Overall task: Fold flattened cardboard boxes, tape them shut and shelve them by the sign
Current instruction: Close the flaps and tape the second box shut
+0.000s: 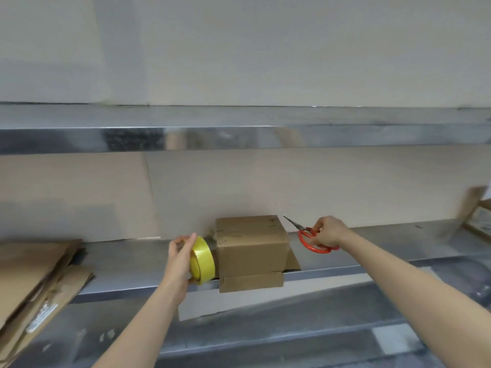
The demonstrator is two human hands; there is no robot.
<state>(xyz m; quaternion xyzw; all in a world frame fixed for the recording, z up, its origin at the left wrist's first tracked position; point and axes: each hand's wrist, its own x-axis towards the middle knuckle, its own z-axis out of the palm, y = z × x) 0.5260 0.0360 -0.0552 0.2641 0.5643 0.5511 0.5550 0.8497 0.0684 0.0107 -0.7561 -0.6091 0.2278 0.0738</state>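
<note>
Brown small cardboard box [251, 245] stands folded on the steel shelf [127, 258], flaps at its base splayed loose, so taping seems unfinished. Your left hand [180, 258] grips the yellow tape roll [203, 261] just beside it; your right hand [329, 232] holds red-handled scissors [301, 236]. Flattened cardboard sheets [34, 274] lie left, unfolded

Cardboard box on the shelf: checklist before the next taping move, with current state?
1. Cardboard box seated on metal shelf: ok.
2. Left hand grips yellow tape roll, beside the box: ok.
3. Right hand holds scissors, blades closed: ok.
4. Box flaps closed: not ok, front flap hangs over the shelf edge.
5. Tape end stuck to box: cannot tell.
</note>
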